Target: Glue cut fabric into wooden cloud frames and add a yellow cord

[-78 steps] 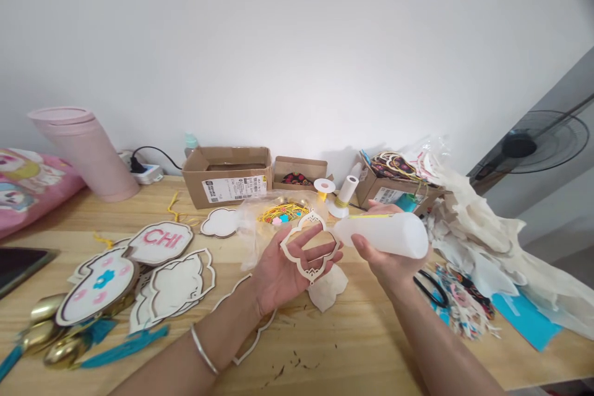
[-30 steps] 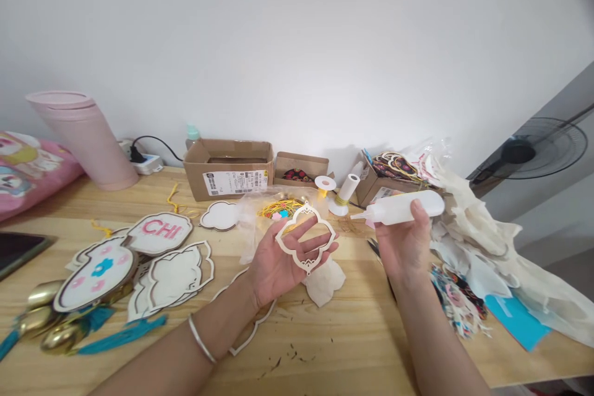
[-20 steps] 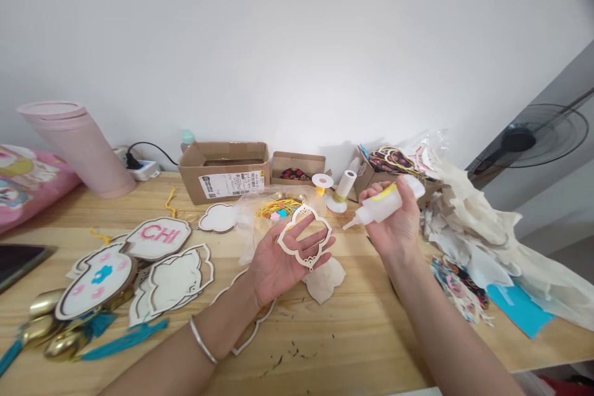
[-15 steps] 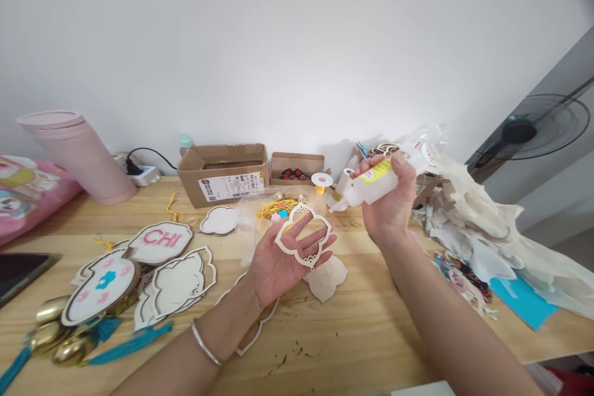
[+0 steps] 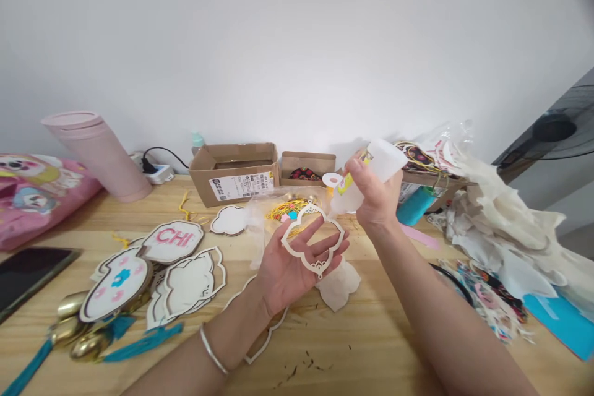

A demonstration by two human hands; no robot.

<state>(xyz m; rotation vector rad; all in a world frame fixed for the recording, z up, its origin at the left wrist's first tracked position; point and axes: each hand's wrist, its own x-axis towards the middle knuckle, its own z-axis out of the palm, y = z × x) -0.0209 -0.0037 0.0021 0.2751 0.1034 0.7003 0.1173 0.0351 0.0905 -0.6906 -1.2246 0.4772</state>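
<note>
Above the light wooden table, the left hand is lying palm-up, fingers spread, carrying a pale scalloped wooden frame. Just beyond, the right hand is clamping a white squeeze bottle, nozzle tilting toward the frame's rim.

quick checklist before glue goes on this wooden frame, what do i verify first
1. Wooden frame lies flat on the open left hand: ok.
2. Glue bottle gripped firmly in the right hand, tilted downward: ok.
3. Nozzle lined up on the frame's rim: cannot tell, it blurs into the upper right edge.
4. Nozzle uncapped: cannot tell.
5. Fingers clear of drips: not ok, they lie right under the rim.
</note>
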